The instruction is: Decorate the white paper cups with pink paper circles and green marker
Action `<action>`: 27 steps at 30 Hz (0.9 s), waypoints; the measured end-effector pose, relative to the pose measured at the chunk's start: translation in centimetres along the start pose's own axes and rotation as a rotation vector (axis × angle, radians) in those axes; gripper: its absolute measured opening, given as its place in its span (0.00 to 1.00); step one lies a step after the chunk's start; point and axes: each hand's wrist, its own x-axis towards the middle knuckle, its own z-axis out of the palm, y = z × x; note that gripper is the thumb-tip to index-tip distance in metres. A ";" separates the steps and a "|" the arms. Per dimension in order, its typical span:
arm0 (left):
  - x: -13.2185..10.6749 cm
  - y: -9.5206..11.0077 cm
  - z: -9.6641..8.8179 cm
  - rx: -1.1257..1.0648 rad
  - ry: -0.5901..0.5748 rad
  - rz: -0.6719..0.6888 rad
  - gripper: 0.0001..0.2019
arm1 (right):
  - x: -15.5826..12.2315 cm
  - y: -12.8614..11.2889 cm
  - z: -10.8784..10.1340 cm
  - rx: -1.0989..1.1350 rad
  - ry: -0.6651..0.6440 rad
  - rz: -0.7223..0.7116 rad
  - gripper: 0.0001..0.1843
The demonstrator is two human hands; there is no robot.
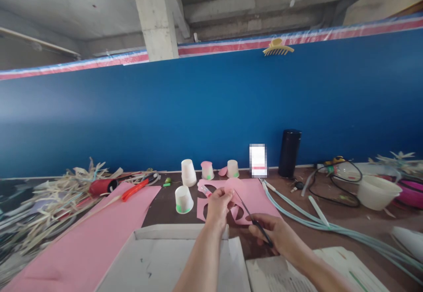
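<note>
My left hand (220, 206) pinches a small rounded piece of pink paper (232, 184) between thumb and fingers. In my right hand (271, 230) are scissors (261, 230) with dark handles, their blades pointing up and left to the edge of that piece. Beneath both hands lies a pink sheet (259, 195) with round holes cut in it. A glue stick or marker with a pink end (206, 190) rests on the sheet, partly beside my left hand. An upside-down white paper cup (183, 199) with a green mark stands to the left.
More upturned cups (188, 173) stand along the blue partition (211, 106). A black flask (290, 153) and pale blue cables (297, 215) are on the right. Paper strips (62, 199) and a large pink sheet (89, 239) cover the left; a white box (165, 256) sits in front.
</note>
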 end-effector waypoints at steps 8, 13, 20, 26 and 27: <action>-0.2 0.1 0.1 0.001 -0.007 -0.022 0.15 | -0.3 -0.7 0.2 0.053 -0.008 0.014 0.27; -0.1 0.1 0.1 -0.013 -0.001 -0.021 0.15 | -0.3 -0.8 0.2 0.046 -0.009 0.024 0.28; 0.0 -0.2 -0.1 -0.019 0.000 -0.029 0.15 | -0.5 -0.8 0.1 0.020 -0.019 0.008 0.26; 0.0 -0.1 0.0 -0.043 0.028 -0.031 0.16 | -0.6 -1.1 0.2 0.034 -0.018 0.020 0.24; 0.0 -0.1 0.0 -0.046 0.036 -0.031 0.16 | -0.6 -1.2 0.2 0.039 -0.021 0.011 0.23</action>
